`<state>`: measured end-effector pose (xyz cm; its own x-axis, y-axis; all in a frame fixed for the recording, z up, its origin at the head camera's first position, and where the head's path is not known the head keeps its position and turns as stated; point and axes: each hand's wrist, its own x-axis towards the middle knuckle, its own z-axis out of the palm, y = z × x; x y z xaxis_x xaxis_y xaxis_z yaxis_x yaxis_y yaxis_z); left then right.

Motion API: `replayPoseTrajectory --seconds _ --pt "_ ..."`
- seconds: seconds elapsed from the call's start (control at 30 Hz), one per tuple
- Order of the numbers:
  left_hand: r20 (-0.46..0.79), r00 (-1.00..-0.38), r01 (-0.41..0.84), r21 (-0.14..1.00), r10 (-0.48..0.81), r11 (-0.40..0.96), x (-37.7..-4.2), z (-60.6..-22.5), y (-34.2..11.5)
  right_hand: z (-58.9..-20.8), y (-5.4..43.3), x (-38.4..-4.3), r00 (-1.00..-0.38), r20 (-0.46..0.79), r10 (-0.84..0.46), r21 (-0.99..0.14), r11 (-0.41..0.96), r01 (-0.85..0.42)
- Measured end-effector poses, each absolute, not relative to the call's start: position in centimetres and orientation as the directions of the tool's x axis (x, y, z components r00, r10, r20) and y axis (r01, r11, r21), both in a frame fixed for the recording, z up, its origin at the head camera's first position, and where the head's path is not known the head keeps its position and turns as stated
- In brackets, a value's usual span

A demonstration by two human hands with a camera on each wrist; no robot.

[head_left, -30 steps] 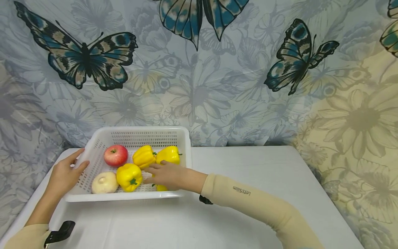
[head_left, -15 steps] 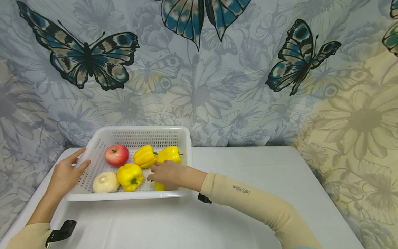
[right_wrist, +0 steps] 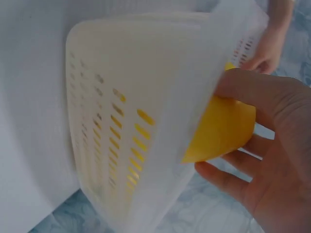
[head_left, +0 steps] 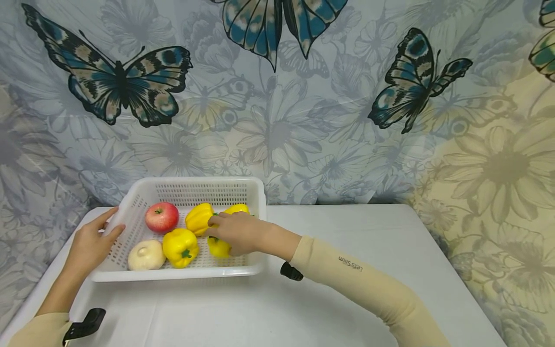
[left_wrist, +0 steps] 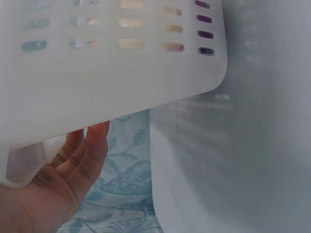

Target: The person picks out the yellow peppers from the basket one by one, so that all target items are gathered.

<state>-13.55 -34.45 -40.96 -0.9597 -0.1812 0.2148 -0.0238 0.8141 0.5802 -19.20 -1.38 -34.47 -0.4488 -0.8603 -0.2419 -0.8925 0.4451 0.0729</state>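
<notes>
A white plastic basket (head_left: 173,278) holds a red apple (head_left: 162,217), a pale round onion-like bulb (head_left: 146,255) and several yellow bell peppers. My left hand (head_left: 90,242) grips the basket's left rim; from below, the left wrist view shows its fingers (left_wrist: 95,145) curled under that rim. At the basket's right end my right hand (head_left: 243,233) holds a yellow bell pepper (right_wrist: 221,128) between thumb and fingers, partly showing above the rim. One yellow pepper (head_left: 219,247) lies just in front of this hand, another (head_left: 199,219) at its fingertips, and a third (head_left: 179,247) beside the bulb.
The basket stands on a white-covered table (head_left: 347,250), toward its back left. A butterfly-patterned cloth (head_left: 277,120) hangs right behind the table. Black straps (head_left: 86,324) sit at the wrists, over beige sleeves (head_left: 360,279).
My right hand has shifted backward, from the front right pepper to the back right one, uncovering the front pepper and hiding most of the other. The left hand stays on the rim.
</notes>
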Motion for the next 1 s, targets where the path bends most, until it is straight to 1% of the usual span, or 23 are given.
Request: replayPoseTrajectory --seconds 0.27,0.57,0.8,1.0 --pt "0.212 -0.960 -0.026 0.585 -0.184 0.811 -13.5 -41.1 -34.6 -32.9 0.6 -20.2 -0.470 -0.146 -0.871 0.032 0.471 -0.882" --pt "0.201 -0.962 -0.034 0.588 -0.186 0.808 -13.5 -41.0 -34.5 -31.5 3.5 -21.2 -0.500 0.002 -0.866 -0.080 0.498 -0.864" --pt "0.195 -0.962 -0.040 0.588 -0.189 0.808 -13.5 -40.9 -34.4 -30.7 5.3 -21.6 -0.508 0.067 -0.859 -0.158 0.493 -0.856" --pt "0.197 -0.961 -0.042 0.589 -0.193 0.807 -13.5 -40.9 -34.3 -30.6 6.8 -22.1 -0.521 0.125 -0.844 -0.278 0.474 -0.835"
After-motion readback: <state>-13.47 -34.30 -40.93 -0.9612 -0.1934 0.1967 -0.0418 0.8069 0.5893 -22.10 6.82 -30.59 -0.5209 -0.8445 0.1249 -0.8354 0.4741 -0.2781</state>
